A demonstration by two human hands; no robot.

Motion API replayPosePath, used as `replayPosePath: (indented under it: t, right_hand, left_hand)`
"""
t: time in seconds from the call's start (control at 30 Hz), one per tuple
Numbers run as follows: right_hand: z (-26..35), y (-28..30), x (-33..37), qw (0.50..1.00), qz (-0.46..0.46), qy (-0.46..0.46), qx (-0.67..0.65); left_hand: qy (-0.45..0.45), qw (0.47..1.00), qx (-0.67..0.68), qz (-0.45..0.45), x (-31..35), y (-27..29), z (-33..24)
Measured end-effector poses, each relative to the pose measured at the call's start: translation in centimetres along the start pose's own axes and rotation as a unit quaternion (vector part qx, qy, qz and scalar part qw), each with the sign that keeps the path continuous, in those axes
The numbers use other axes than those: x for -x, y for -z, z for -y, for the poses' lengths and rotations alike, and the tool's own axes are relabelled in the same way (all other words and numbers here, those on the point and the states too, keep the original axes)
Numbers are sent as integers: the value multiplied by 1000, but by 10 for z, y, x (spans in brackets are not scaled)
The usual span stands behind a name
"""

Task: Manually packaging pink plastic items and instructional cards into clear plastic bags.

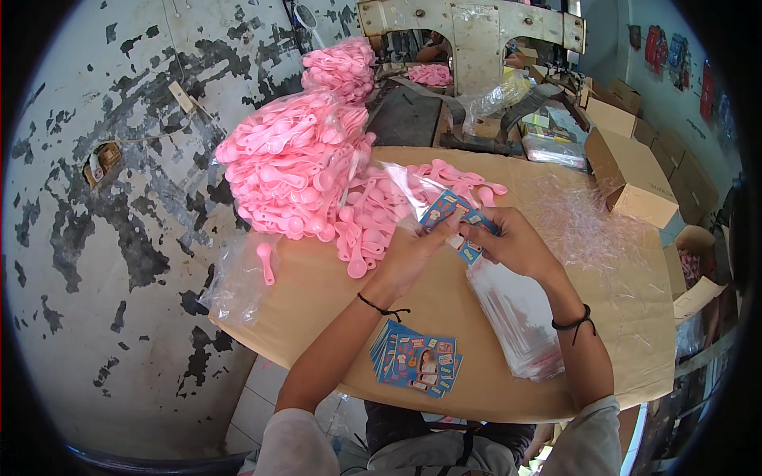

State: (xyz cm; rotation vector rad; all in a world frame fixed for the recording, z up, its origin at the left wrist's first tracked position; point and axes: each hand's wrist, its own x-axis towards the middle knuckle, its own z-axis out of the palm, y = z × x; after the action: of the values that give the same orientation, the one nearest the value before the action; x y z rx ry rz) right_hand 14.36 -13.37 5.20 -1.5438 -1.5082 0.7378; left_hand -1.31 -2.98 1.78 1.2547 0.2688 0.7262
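- The left hand (421,247) grips a blue printed card (444,208) near the centre of the frame, its thumb pressed on the face.
- The right hand (514,242), just beside it, pinches the card's right part between thumb and fingers; whether more than one card is held cannot be told.
- Below, at the lower centre, a fanned pile of blue cards (417,361) lies on the brown-covered table (440,297).
- Right of that pile, partly under the right forearm, lies a stack of clear plastic sleeves (517,325).
- Loose pink spoons (373,210) spread left of and behind the hands; one single spoon (266,262) lies apart at centre left.
- Bulging bags of pink spoons (286,163) stand at the upper left of the table.
- An open carton (631,178) sits at the upper right.
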Motion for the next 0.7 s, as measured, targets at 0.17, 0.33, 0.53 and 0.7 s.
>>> replayPosePath:
  t: [0.17,0.33,0.53,0.7]
  right_hand:
    - [-7,-9,-2,990,-20,33,-135]
    - [-4,-9,-1,995,2,34,-90]
    - [-9,-22,-4,988,-22,30,-150]
    - [0,-21,-2,991,-85,8,-102]
  left_hand:
    - [-19,999,-40,19,-3,-2,11]
    - [-30,985,122,114,-5,3,1]
    - [-56,970,210,106,-6,4,-12]
    - [-113,976,152,108,-4,4,-12]
